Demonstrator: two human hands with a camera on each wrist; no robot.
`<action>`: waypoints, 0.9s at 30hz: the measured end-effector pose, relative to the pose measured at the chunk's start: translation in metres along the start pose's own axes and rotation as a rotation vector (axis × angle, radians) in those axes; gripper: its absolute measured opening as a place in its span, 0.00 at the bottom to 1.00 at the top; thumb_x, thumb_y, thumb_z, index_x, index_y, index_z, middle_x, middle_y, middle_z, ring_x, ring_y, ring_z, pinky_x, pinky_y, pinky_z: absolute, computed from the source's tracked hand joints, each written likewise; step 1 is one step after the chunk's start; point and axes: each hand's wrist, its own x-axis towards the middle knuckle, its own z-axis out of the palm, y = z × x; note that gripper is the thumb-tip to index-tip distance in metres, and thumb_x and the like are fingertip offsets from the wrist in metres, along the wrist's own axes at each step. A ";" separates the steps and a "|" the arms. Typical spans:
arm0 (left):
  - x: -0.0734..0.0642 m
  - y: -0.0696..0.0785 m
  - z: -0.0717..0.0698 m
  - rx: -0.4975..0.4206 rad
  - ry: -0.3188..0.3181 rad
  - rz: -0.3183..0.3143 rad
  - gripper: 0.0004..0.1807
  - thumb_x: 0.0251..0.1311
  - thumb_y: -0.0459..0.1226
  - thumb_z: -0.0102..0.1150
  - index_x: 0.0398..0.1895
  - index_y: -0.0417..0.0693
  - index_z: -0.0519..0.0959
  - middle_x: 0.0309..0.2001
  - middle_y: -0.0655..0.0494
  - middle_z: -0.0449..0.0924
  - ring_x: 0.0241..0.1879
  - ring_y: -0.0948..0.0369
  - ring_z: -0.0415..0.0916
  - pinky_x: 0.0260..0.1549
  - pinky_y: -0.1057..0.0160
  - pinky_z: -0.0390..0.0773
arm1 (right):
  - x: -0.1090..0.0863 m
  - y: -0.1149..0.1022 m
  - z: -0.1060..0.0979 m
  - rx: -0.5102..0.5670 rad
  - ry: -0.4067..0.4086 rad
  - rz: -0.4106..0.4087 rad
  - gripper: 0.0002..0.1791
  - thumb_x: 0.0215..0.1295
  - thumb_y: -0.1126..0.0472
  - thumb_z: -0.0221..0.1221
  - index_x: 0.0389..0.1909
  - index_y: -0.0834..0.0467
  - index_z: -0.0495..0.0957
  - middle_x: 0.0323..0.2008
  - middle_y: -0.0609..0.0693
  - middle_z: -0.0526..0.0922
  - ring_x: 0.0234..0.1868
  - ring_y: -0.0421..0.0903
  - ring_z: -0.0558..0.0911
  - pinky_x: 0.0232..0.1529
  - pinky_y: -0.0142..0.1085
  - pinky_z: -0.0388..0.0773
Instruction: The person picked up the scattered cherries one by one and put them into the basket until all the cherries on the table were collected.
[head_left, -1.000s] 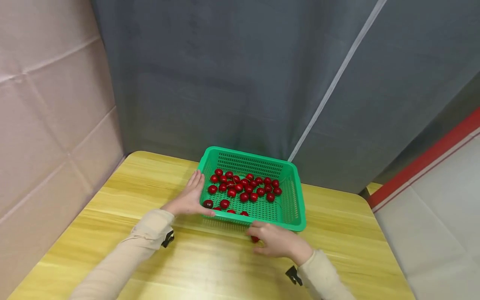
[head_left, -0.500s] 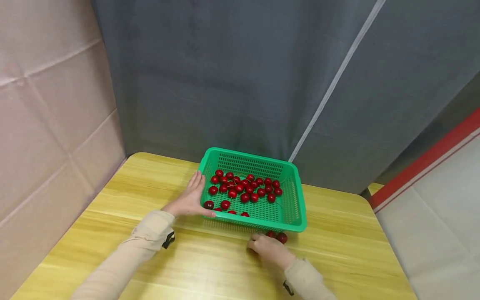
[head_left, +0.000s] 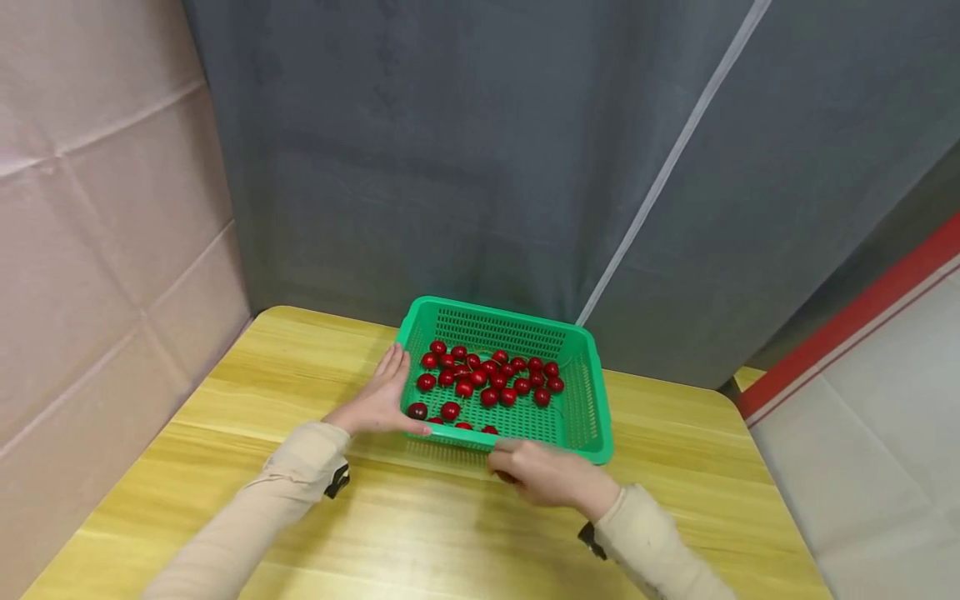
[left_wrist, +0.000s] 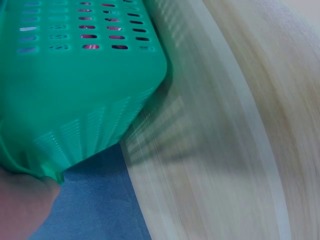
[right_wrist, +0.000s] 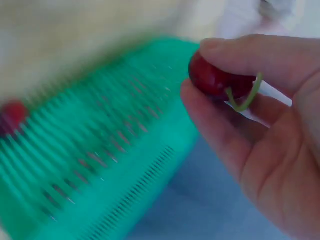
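Observation:
A green plastic basket stands on the table, with many red cherries lying in it. My left hand rests on its near left corner, fingers straight along the left side and thumb along the front rim. In the left wrist view a digit lies over the rim. My right hand, just outside the front rim, pinches a cherry with a green stem. Behind that cherry shows more dark red, perhaps a second one. In the right wrist view a blurred cherry sits outside the basket wall.
The wooden table runs to a grey curtain close behind the basket. A pale wall covering rises at the left. On the right stand a white panel and a red strip.
My right hand moved down and left, exposing two cherries in front of the basket, then back up to the front rim. Those two are now out of sight in the head view. My left hand stayed still.

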 end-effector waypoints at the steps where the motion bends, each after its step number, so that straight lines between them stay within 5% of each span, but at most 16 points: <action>1: 0.000 -0.001 -0.001 0.001 0.003 -0.003 0.73 0.28 0.64 0.68 0.67 0.27 0.38 0.69 0.35 0.26 0.69 0.44 0.24 0.65 0.47 0.41 | 0.004 0.004 -0.013 0.003 0.013 -0.013 0.11 0.50 0.76 0.55 0.27 0.55 0.73 0.23 0.42 0.66 0.24 0.33 0.64 0.24 0.19 0.63; 5: 0.000 -0.003 -0.004 0.009 0.014 -0.007 0.73 0.28 0.64 0.67 0.67 0.27 0.39 0.69 0.34 0.26 0.69 0.44 0.24 0.65 0.47 0.42 | 0.025 0.033 -0.051 0.025 0.031 0.016 0.15 0.47 0.80 0.52 0.25 0.55 0.70 0.23 0.43 0.65 0.24 0.36 0.64 0.23 0.23 0.64; 9: 0.000 -0.001 -0.003 0.016 0.004 -0.001 0.73 0.28 0.66 0.66 0.67 0.27 0.39 0.69 0.34 0.27 0.69 0.44 0.24 0.65 0.48 0.43 | 0.047 0.069 -0.063 0.064 -0.011 0.102 0.16 0.47 0.80 0.52 0.28 0.55 0.72 0.26 0.44 0.69 0.27 0.39 0.66 0.26 0.27 0.66; 17: -0.002 0.015 0.002 0.003 -0.025 0.001 0.73 0.29 0.65 0.66 0.68 0.29 0.38 0.69 0.36 0.26 0.69 0.47 0.23 0.65 0.50 0.43 | 0.059 0.114 -0.044 0.175 -0.175 0.269 0.17 0.44 0.81 0.50 0.29 0.56 0.73 0.22 0.46 0.70 0.24 0.41 0.64 0.23 0.30 0.63; 27: -0.001 0.023 0.004 0.001 -0.030 0.020 0.72 0.30 0.64 0.67 0.68 0.29 0.38 0.69 0.37 0.25 0.69 0.47 0.22 0.65 0.49 0.42 | 0.046 0.128 -0.022 0.232 -0.229 0.358 0.15 0.42 0.78 0.55 0.33 0.62 0.77 0.23 0.48 0.72 0.24 0.42 0.65 0.23 0.30 0.64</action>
